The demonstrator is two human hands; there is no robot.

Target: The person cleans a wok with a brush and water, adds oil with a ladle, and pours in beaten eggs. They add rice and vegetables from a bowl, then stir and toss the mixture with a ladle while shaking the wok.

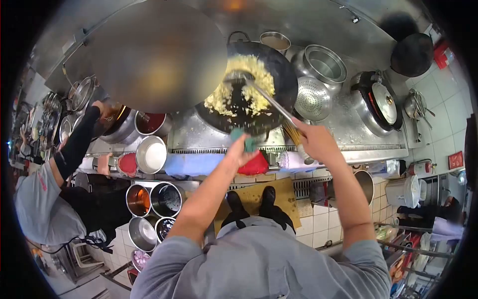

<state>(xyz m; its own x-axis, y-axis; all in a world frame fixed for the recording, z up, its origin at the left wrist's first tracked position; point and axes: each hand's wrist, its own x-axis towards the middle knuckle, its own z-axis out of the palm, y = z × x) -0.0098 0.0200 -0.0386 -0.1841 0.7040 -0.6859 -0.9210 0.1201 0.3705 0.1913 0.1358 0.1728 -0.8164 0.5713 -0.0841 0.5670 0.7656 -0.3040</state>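
Note:
A large black wok [285, 82] sits on the steel range, holding loose yellow and white food [261, 79] that looks like egg fried rice. My right hand [314, 142] is wrapped round the long metal handle of a ladle [274, 102]. The ladle's head lies in the food near the wok's middle. At the wok's near rim, my left hand [241, 151] is closed on a folded green cloth [249, 144], pressed to the edge. What part of the rim the cloth covers is hidden. A red cloth [255, 164] hangs just below that hand.
Right of the wok stand a perforated strainer [312, 98], a steel pot [326, 64] and a lidded pot [384, 102]. Metal containers [167, 198] stand at lower left. A co-worker's arm [79, 139] reaches over the range at left. A blurred patch hides the upper left.

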